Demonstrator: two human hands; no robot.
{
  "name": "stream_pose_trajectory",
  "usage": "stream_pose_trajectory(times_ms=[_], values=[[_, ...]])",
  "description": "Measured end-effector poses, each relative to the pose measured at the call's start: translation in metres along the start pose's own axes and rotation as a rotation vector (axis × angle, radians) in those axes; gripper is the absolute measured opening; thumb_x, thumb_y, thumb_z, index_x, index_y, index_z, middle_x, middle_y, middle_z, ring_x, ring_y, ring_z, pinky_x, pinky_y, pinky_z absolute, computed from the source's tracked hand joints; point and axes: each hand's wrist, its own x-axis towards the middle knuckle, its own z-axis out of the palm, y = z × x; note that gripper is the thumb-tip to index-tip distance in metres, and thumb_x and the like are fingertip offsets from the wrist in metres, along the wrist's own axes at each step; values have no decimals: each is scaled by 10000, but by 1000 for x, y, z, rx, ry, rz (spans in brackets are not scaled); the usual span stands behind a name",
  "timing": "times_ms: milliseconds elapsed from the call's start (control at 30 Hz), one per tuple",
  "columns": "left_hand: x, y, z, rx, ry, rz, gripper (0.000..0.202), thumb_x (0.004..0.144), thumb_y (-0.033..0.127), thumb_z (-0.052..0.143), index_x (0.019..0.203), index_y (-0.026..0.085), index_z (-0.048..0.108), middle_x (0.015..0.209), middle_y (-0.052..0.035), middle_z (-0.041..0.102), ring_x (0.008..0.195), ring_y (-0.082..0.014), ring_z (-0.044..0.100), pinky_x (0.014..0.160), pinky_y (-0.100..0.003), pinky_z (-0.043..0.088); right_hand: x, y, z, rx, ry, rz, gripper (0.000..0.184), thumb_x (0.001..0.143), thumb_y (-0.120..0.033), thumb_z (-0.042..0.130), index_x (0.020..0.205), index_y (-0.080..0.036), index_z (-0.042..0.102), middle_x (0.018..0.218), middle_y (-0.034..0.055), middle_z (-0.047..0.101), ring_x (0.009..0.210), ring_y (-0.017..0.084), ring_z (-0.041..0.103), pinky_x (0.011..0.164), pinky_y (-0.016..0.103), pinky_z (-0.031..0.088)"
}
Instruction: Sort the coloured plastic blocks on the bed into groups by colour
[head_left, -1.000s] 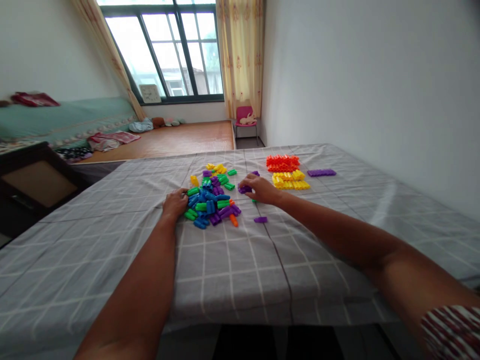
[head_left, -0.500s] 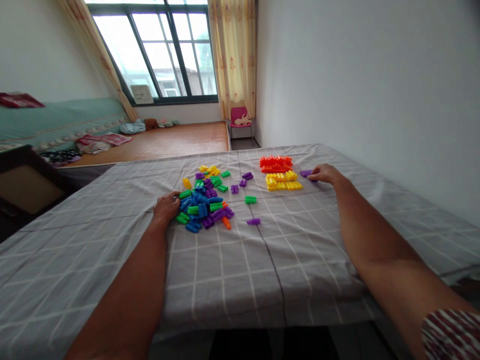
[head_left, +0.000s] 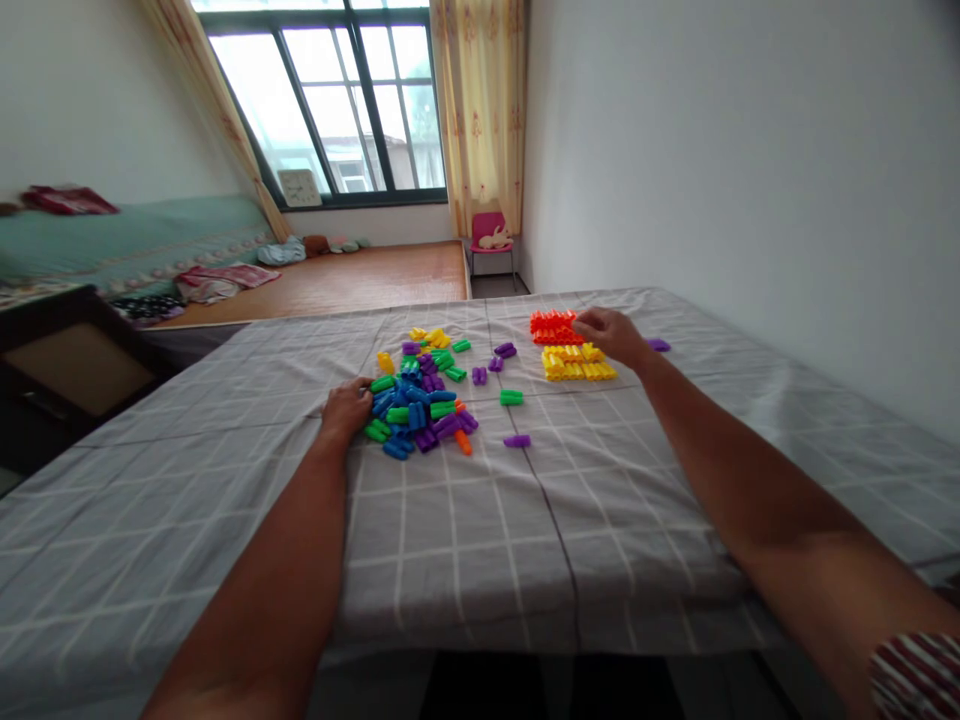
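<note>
At the left edge of a mixed heap of plastic toy blocks (head_left: 417,415), mostly blue, green and purple, my left hand (head_left: 346,408) lies with its fingers extended against the pieces. My right hand (head_left: 611,333) is over the right side of the table, fingers loosely bent, with nothing visible in them. It partly covers the right end of the orange-red block group (head_left: 553,328). Just in front of that group are rows of yellow blocks (head_left: 577,368). A purple block (head_left: 658,345) lies to the right, partly behind my right wrist.
Between heap and rows lie a green block (head_left: 511,398), a purple block (head_left: 517,441) and several other purple ones. A grey checked cloth (head_left: 465,540) covers the table. Beyond stand a pink chair (head_left: 489,228) and a low wooden platform (head_left: 390,272); a white wall (head_left: 735,170) runs along the right.
My right hand has let go of the purple block at the right and moved left toward the orange-red group. My left hand stays by the heap. The view has shifted slightly.
</note>
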Motion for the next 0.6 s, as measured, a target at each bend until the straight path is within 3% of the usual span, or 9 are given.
stream_pose_trajectory(times_ms=[133, 267, 400, 600], values=[[-3, 3, -3, -8, -16, -23, 421, 848, 241, 444, 1197, 233, 680, 1175, -71, 703, 1091, -259, 621, 881, -340, 483, -14, -58, 49, 145, -285, -321, 295, 895, -355, 545, 1073, -176, 698, 1030, 97, 720, 876, 197, 649, 793, 322, 503], [-4, 4, -4, -1, -18, -15, 427, 856, 241, 429, 1206, 235, 673, 1188, -77, 696, 1107, -262, 610, 898, -347, 474, -33, -74, 83, 61, -392, -488, 295, 922, -263, 525, 1163, -196, 681, 1163, 109, 695, 1075, 236, 595, 972, 412, 445], [-2, 2, -1, 13, -14, -14, 425, 857, 249, 426, 1202, 236, 674, 1201, -77, 688, 1108, -259, 608, 918, -348, 470, -38, -72, 92, 50, -458, -476, 270, 925, -278, 533, 1134, -204, 687, 1104, 97, 710, 1015, 225, 604, 941, 394, 451], [0, -1, 3, 12, 0, -4, 421, 848, 252, 434, 1191, 240, 679, 1206, -73, 686, 1117, -257, 605, 941, -352, 467, -39, -72, 94, 154, -461, -252, 235, 879, -369, 604, 957, -165, 692, 834, 44, 702, 673, 145, 622, 658, 258, 460]])
